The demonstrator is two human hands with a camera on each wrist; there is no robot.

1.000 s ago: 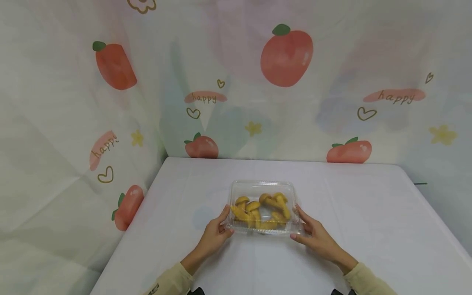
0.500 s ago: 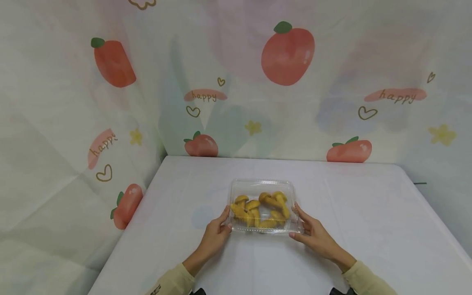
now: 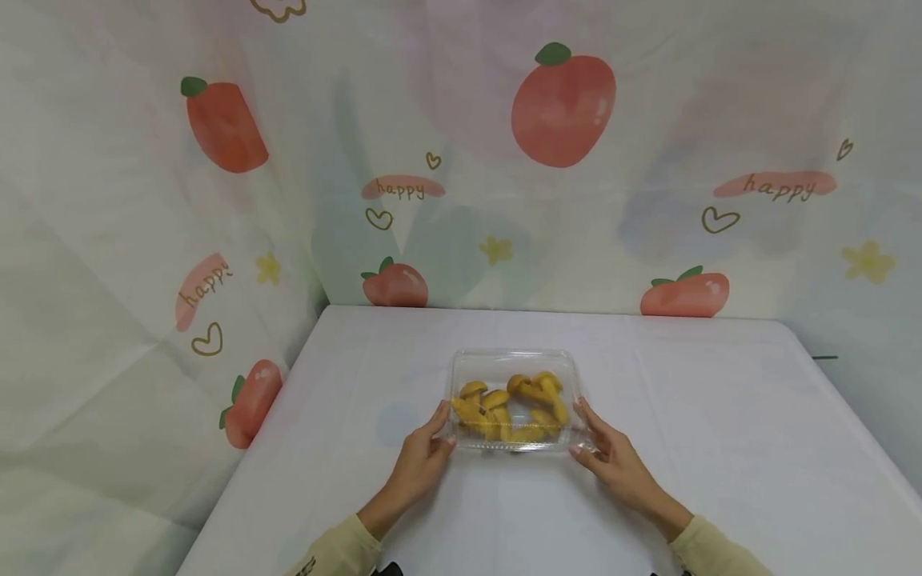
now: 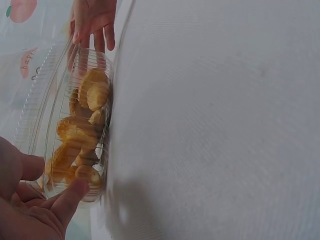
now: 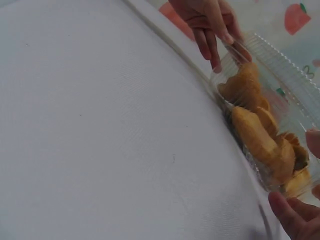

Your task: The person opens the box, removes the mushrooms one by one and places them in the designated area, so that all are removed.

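A clear plastic clamshell box (image 3: 515, 364) with a ridged rim is at the middle of the table, its lid down. Inside lie several yellow-brown mushrooms (image 3: 495, 402), also visible through the box wall in the left wrist view as mushrooms (image 4: 75, 131). My left hand (image 3: 418, 460) grips the box's left end, thumb toward the near corner. At the right end my right hand (image 3: 625, 468) holds the box the same way, between thumb and fingers. The wrist views show the box low over the cloth; whether its base touches is unclear.
A white cloth covers the table (image 3: 720, 416). Behind it and along the left hang pale curtains (image 3: 461, 160) printed with red fruit, hearts and "happy". The table's far edge runs just beyond the box.
Both thumbs have shifted slightly up along the near corners of the box. The box's near edge sits a little higher in view; the mushrooms keep their arrangement.
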